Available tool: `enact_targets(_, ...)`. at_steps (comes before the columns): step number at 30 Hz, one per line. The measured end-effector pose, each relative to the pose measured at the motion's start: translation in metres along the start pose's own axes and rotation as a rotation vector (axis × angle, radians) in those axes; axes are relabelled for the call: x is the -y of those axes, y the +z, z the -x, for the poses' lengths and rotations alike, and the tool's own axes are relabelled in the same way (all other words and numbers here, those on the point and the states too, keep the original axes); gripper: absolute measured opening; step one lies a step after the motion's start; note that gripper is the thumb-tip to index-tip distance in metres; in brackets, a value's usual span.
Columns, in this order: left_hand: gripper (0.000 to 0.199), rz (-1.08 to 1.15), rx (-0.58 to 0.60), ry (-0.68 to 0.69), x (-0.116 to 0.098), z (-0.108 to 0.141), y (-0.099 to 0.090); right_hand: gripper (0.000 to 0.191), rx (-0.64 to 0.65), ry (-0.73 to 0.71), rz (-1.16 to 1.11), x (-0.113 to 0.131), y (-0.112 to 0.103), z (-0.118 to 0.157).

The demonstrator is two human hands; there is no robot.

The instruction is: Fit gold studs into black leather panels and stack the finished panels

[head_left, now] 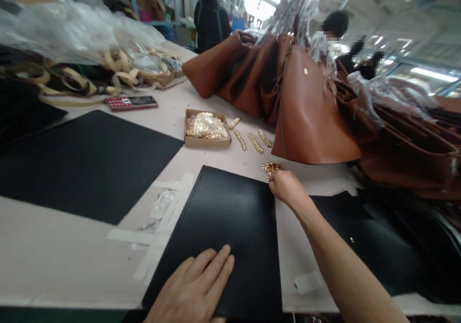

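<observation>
A black leather-like panel (pixel 230 207) lies in front of me on the table. My left hand (pixel 196 284) rests flat on its lower part, fingers stretched out. At the panel's upper right corner, my right hand (pixel 286 186) has its fingers pressed together beside a small pile of gold metal pieces (pixel 272 167). Whether a piece is between those fingertips is hidden. Farther back, a shallow cardboard box (pixel 208 142) holds many gold pieces in clear plastic. Several short gold strips, one of them a gold strip (pixel 255 143), lie to the right of the box.
Brown handbags (pixel 313 116) with plastic-wrapped handles stand at the back right. Another black panel (pixel 82 164) lies at left, with more black pieces (pixel 378 241) at right. A red phone (pixel 131 103), tan straps (pixel 117 61) and clear plastic (pixel 90 30) are at back left. A person (pixel 212 18) stands beyond.
</observation>
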State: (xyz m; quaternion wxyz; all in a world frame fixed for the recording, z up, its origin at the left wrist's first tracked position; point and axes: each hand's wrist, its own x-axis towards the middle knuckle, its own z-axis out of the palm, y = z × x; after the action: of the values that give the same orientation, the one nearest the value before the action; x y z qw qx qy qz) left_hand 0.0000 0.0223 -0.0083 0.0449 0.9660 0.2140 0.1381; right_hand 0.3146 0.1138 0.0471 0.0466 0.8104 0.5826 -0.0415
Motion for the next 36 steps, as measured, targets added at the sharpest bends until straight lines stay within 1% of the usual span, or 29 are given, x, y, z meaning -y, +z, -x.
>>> enact_targets(2, 0.068, 0.103, 0.057, -0.04, -0.004, -0.001, -0.006, 0.024, 0.016, 0.058, 0.01, 0.004, 0.0, -0.005)
enact_targets(5, 0.064, 0.201, 0.117, -0.078, -0.007, -0.003, -0.011, 0.026, 0.014, 0.122, 0.001, 0.004, 0.001, -0.006)
enact_targets(6, 0.064, 0.221, 0.135, -0.088, -0.007, -0.004, -0.013, 0.026, 0.005, 0.124, -0.012, 0.002, 0.001, -0.005)
enact_targets(9, 0.066, 0.247, 0.128, -0.08, -0.007, -0.005, -0.015, 0.025, -0.027, 0.082, -0.097, -0.005, -0.001, 0.009)
enact_targets(11, 0.069, 0.243, 0.106, -0.066, -0.006, -0.005, -0.016, 0.025, -0.018, 0.034, -0.174, -0.006, -0.002, 0.029)
enact_targets(13, 0.069, 0.234, 0.088, -0.061, -0.006, -0.004, -0.015, 0.027, 0.023, -0.026, -0.312, 0.0, 0.001, 0.056)
enact_targets(15, 0.069, 0.227, 0.075, -0.053, -0.005, -0.004, -0.014, 0.028, 0.092, -0.079, -0.545, 0.012, 0.008, 0.086)
enact_targets(17, 0.068, 0.22, 0.058, -0.038, -0.005, -0.004, -0.014, 0.026, 0.158, -0.12, -0.764, 0.029, 0.015, 0.113)
enact_targets(18, 0.068, 0.214, 0.051, -0.03, -0.005, -0.003, -0.014, 0.023, 0.18, -0.145, -0.822, 0.037, 0.018, 0.124)
enact_targets(19, 0.067, 0.207, 0.049, -0.026, -0.004, -0.003, -0.014, 0.02, 0.196, -0.176, -0.833, 0.045, 0.02, 0.133)
enact_targets(21, 0.066, 0.201, 0.055, -0.015, -0.004, -0.003, -0.015, 0.016, 0.205, -0.248, -0.801, 0.058, 0.021, 0.144)
enact_targets(24, 0.064, 0.204, 0.063, -0.01, -0.004, -0.003, -0.017, 0.015, 0.201, -0.306, -0.728, 0.068, 0.019, 0.147)
enact_targets(28, 0.062, 0.196, 0.05, -0.003, -0.004, -0.003, -0.016, 0.016, 0.212, -0.315, -0.672, 0.071, 0.015, 0.142)
enact_targets(33, 0.063, 0.177, 0.039, 0.009, -0.003, -0.003, -0.015, 0.014, 0.303, -0.302, -0.586, 0.075, 0.006, 0.133)
enact_targets(36, 0.065, 0.177, 0.033, 0.01, -0.002, -0.003, -0.015, 0.014, 0.344, -0.319, -0.494, 0.08, -0.002, 0.127)
